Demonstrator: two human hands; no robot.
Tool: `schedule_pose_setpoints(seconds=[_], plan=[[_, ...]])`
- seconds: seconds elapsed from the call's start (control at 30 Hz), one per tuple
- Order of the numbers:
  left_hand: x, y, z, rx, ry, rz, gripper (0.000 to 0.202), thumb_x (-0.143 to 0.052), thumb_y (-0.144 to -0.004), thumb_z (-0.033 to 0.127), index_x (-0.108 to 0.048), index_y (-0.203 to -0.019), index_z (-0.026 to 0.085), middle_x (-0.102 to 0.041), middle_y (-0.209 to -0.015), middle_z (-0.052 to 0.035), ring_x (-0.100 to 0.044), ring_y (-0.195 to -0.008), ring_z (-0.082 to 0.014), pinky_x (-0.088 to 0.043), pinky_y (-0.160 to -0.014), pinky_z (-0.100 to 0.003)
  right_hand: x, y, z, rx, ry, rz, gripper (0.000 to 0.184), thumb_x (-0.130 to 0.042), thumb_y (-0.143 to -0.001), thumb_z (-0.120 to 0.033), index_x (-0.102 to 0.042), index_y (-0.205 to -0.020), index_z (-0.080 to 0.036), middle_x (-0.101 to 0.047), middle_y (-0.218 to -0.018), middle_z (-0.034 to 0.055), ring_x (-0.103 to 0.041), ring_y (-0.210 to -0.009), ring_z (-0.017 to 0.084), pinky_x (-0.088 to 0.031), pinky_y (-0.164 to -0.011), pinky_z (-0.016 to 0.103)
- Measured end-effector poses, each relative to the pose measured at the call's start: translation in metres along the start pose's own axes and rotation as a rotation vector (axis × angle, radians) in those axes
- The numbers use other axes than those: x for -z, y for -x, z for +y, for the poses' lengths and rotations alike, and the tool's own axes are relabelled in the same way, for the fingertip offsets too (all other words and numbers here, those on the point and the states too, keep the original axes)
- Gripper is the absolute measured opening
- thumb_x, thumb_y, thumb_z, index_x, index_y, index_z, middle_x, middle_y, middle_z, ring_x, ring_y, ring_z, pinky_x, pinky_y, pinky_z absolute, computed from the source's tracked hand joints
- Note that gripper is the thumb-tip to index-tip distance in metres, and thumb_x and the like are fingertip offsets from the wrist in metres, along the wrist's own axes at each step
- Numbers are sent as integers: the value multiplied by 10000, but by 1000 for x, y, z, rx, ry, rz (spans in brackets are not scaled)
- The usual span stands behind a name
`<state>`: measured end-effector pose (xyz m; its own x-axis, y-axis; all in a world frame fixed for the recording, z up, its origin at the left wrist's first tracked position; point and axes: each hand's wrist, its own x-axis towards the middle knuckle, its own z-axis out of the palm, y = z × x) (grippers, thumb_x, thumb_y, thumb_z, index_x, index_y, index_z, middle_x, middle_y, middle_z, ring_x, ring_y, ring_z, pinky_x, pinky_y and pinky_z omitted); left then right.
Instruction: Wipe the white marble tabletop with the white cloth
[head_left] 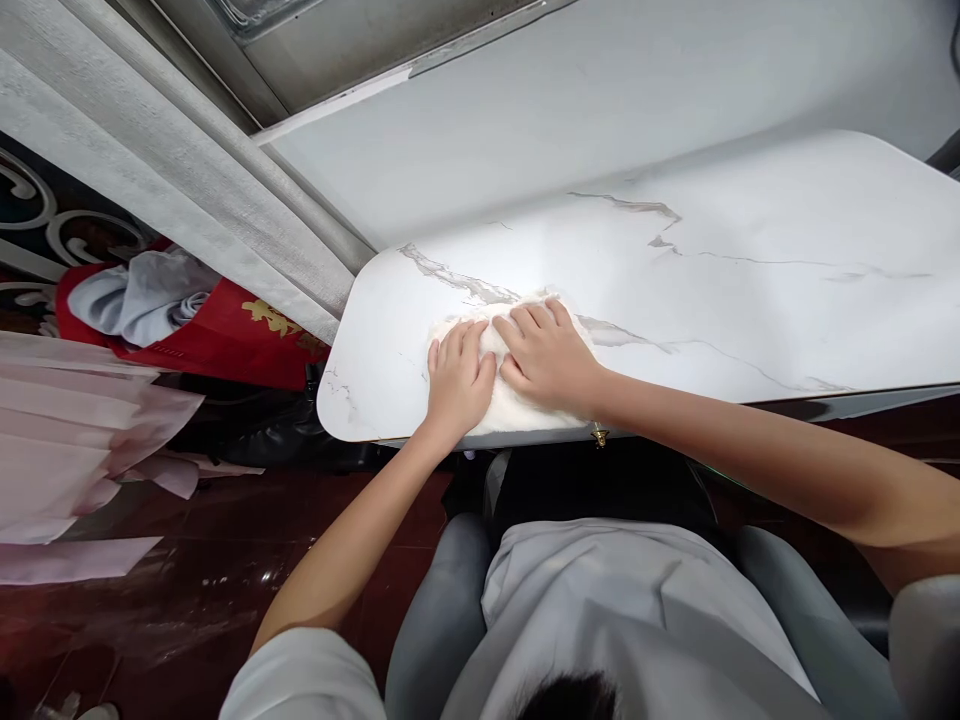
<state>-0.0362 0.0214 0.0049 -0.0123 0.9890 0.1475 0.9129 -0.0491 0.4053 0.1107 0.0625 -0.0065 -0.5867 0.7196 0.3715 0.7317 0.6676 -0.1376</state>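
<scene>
A white, fluffy cloth (514, 410) lies spread near the left end of the white marble-patterned tabletop (750, 310), close to its front edge. On the left part of the cloth rests my left hand (460, 375), palm down with its fingers stretched forward. My right hand (553, 358) lies flat on the right part, fingers slightly spread and pointing to the upper left. The two thumbs are near each other, with a strip of cloth showing between the hands. Both palms hide some of the cloth, and neither hand grips it visibly.
A brass-coloured knob (600, 435) sits under the front edge. Behind the table is a pale panel (562, 130). To the left hang a whitish curtain (172, 150) and pink sheer fabric (75, 430). A red bag (217, 335) holds light cloth. The floor (247, 560) is dark red.
</scene>
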Motion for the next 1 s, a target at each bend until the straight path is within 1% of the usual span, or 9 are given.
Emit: schedule_pose_setpoints(seconds=[0.13,0.27,0.43,0.6,0.83,0.9,1.0], plan=[[-4,-24,-2,12,6,28,445,-357,-919,211,-495,-1338,264,-523,-1442,-82,-416,-1390,-236,-197,-1227,-502,-7,-19,13,-18,-4,-11,416,-380,-914,-260,-588,-1236,-99,-608,-1155,181,-500,-1062,325,-281,-1021,500],[-10,-58,-4,17,17,59,426,-378,-920,193,-522,-1316,252,-544,-1422,-87,-442,-1365,-244,-214,-1219,-490,-16,-45,33,-41,-19,-4,400,-375,-925,-252,-588,-1228,-100,-601,-1171,180,-500,-1083,330,-278,-1019,493],[-19,-100,-7,25,43,83,423,-403,-919,177,-543,-1316,223,-549,-1423,-93,-423,-1390,-254,-212,-1218,-479,-26,-74,60,-75,-37,-3,407,-381,-924,-240,-579,-1250,-102,-600,-1171,171,-504,-1101,330,-286,-1013,483],[-25,-133,-11,12,95,111,395,-418,-925,162,-574,-1273,264,-587,-1380,-63,-459,-1366,-245,-221,-1212,-456,-36,-98,83,-87,-56,22,385,-372,-931,-238,-562,-1241,-111,-601,-1143,158,-508,-1098,321,-279,-1018,501],[-30,-175,-22,-11,161,126,344,-477,-922,160,-611,-1215,280,-613,-1324,-48,-477,-1357,-241,-236,-1204,-429,-43,-125,99,-148,-63,16,395,-333,-957,-261,-532,-1251,-89,-581,-1155,161,-491,-1149,326,-258,-1053,550],[-30,-185,-24,-14,170,118,333,-488,-920,161,-614,-1206,274,-616,-1316,-53,-479,-1357,-246,-236,-1204,-427,-47,-132,103,-157,-79,26,396,-330,-964,-270,-530,-1252,-87,-579,-1163,163,-484,-1165,334,-247,-1057,569],[-31,-197,-27,-18,176,116,325,-486,-919,164,-612,-1199,268,-617,-1317,-55,-482,-1355,-253,-232,-1204,-439,-53,-142,110,-164,-97,44,387,-350,-963,-277,-538,-1252,-101,-582,-1187,161,-481,-1176,335,-256,-1058,563]])
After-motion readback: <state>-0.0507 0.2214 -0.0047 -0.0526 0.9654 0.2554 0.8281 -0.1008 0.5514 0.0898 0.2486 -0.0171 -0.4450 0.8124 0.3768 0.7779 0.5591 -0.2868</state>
